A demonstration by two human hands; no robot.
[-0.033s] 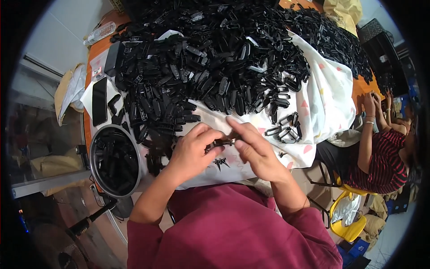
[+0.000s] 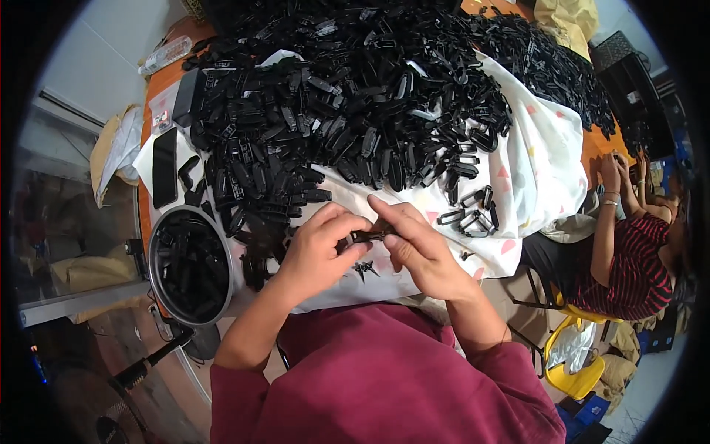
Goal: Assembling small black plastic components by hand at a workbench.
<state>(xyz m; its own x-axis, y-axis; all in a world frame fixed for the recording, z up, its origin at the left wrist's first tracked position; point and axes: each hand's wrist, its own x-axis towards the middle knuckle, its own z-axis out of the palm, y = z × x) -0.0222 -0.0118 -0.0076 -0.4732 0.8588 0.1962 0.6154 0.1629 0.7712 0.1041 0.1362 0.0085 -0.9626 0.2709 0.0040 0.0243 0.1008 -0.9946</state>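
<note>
My left hand (image 2: 316,248) pinches a small dark plastic part (image 2: 362,237) between thumb and fingers, over the near edge of the cloth. At the part's other end, my right hand (image 2: 427,257) closes its thumb and fingers on it, partly hiding it. Just below the hands, a few tiny black spiky pieces (image 2: 364,269) lie on the pale patterned cloth (image 2: 549,148). Beyond them spreads a big heap of black plastic parts (image 2: 347,111), with some loose shiny-edged black pieces (image 2: 473,214) to the right.
Left of my arm stands a round metal-rimmed bowl (image 2: 151,270) holding black parts. Behind it lies a phone (image 2: 166,169), and a clear plastic bottle (image 2: 166,55) is at the far left. A co-worker in a striped shirt (image 2: 629,259) sits at right near a yellow chair (image 2: 566,374).
My right hand has shifted slightly left, and its thumb and fingers have come together at the part's right end. The left hand keeps its hold, and more of the part shows.
</note>
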